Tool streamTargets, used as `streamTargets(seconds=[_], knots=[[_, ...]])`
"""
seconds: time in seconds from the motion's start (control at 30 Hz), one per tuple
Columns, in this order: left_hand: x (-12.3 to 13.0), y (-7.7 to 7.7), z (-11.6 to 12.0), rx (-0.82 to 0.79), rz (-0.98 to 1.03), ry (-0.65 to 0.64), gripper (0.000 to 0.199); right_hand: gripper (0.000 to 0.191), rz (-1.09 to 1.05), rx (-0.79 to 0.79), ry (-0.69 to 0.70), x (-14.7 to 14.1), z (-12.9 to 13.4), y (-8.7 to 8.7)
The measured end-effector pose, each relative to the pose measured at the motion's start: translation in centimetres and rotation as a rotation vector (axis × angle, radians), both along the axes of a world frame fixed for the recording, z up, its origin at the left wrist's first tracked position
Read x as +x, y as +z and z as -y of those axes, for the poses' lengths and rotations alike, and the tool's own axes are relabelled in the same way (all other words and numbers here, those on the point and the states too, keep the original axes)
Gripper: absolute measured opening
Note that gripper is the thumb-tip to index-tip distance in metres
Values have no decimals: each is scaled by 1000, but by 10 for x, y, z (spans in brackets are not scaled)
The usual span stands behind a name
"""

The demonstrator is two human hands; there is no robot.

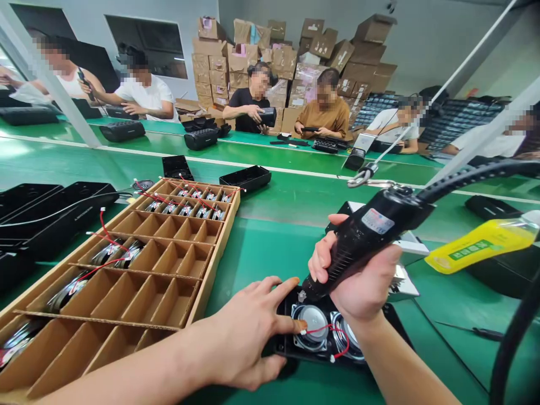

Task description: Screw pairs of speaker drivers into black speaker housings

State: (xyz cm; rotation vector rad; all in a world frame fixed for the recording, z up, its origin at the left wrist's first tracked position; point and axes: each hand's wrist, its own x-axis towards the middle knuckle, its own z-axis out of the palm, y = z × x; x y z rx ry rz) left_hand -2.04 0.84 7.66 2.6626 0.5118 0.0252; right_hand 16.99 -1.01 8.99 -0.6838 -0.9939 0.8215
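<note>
My right hand [358, 281] is wrapped round a black electric screwdriver [358, 242], tilted with its tip down at the far left corner of a black speaker housing [287, 346]. A clear piece shows at the tip. Two round speakers lie in the housing, the left speaker [312, 323] in plain view and the right speaker [348, 337] partly behind my wrist. Red wires with white plugs run over them. My left hand [253, 332] holds the housing's left end, index finger on the left speaker, another finger at the far corner, thumb by the near edge.
On the left stands a cardboard divider box [198, 304] with several wired speakers. Black housings [80, 219] lie beyond it. A yellow pouch [481, 244] and a thin screwdriver [485, 333] are at right. A thick cable [510, 337] hangs there. Co-workers sit across the green bench [274, 214].
</note>
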Motion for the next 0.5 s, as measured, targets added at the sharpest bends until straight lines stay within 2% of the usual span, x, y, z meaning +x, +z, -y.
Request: streamTargets(seconds=[0.5], knots=[[0,-4,-1,51,25,-23,62,66,-4,-19,53,-2,-3,-9]])
